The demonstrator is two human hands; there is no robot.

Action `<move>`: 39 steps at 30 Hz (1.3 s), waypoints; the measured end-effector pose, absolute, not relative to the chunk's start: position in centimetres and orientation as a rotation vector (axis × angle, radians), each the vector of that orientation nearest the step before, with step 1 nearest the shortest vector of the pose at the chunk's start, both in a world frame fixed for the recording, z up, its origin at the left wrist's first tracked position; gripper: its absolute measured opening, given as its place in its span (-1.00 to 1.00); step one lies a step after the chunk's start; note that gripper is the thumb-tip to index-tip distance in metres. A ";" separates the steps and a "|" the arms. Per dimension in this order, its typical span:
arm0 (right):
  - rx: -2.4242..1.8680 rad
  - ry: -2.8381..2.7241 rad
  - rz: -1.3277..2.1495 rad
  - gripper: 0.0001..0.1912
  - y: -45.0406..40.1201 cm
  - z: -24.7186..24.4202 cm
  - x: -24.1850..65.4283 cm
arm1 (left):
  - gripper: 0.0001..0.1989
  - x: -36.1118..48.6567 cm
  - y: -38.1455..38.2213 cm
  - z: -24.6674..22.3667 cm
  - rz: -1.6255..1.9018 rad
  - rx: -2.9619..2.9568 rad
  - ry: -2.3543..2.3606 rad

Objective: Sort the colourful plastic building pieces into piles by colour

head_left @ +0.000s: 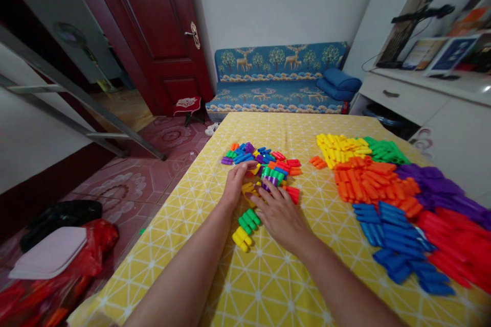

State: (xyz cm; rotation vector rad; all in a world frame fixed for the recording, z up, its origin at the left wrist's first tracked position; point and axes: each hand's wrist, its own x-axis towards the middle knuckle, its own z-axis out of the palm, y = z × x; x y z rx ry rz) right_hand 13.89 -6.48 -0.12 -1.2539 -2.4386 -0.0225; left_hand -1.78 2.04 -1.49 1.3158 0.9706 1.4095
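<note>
On the yellow-clothed counter [261, 286], the left hand [236, 184] curves beside mixed-colour plastic tube pieces [273, 176]; the right hand [282, 217] bends over them, its grip unclear, as is the left's. A sideways sweep could scatter the green plastic tubes [249, 221].

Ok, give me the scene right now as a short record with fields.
Left hand: at the left side of the mixed-colour pile; grip unclear
Right hand: fingers spread over the pile's near side
Near pieces: green pieces and yellow pieces, between the forearms
Colour groups, on the right: yellow group, green group, orange group, purple group, blue group, red group
Surface: yellow tablecloth with white lines
Beyond: blue sofa, dark red door
</note>
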 end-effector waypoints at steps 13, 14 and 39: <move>-1.501 -2.012 0.017 -0.75 -5.3 -0.6 14.8 | -0.63 -2.3 1.8 -1.1 1.318 1.659 1.365; -1.506 -1.963 0.026 -0.74 -5.2 -0.7 15.0 | -0.61 -2.4 1.7 -0.9 1.239 1.774 1.383; -1.471 -1.994 0.050 -0.82 -5.5 -0.8 15.2 | -0.85 -2.6 1.8 -1.2 1.233 1.892 1.450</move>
